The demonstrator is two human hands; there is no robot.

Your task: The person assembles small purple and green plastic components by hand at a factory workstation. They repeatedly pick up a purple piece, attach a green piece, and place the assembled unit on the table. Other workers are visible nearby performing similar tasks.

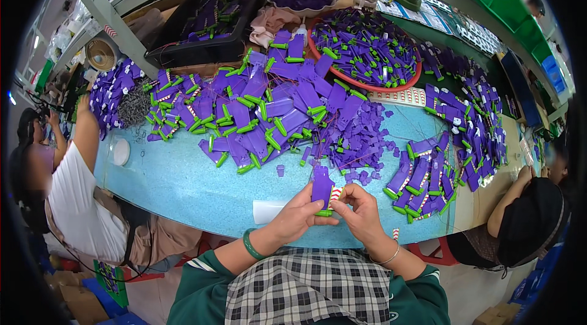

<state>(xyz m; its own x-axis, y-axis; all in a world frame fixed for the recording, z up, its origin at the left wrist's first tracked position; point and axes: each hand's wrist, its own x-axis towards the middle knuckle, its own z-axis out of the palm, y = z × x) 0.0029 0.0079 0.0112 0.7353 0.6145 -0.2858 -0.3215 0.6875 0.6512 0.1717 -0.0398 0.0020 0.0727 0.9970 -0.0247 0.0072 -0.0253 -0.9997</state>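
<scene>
Above the near table edge, my left hand [295, 214] grips a flat purple plastic part [321, 184] with a green end toward me. The fingers of my right hand [362, 210] are closed on a red-and-white chevron sticker [335, 195] along the part's right side. Whether the sticker is fully stuck down cannot be told. Below my left hand lies a white cylinder or rolled sheet [264, 210]. To the right rests a group of purple parts with green ends [422, 175], some bearing chevron stickers. A similar chevron piece [395, 234] shows at my right wrist.
A large heap of purple-and-green parts [269, 117] covers the table's middle, beside small purple pieces [351, 141]. Behind stand a red basin [419, 71], a black crate [202, 55] and a sticker sheet [406, 97]. A metal shelf post [116, 19] rises at left. Co-workers sit on both sides.
</scene>
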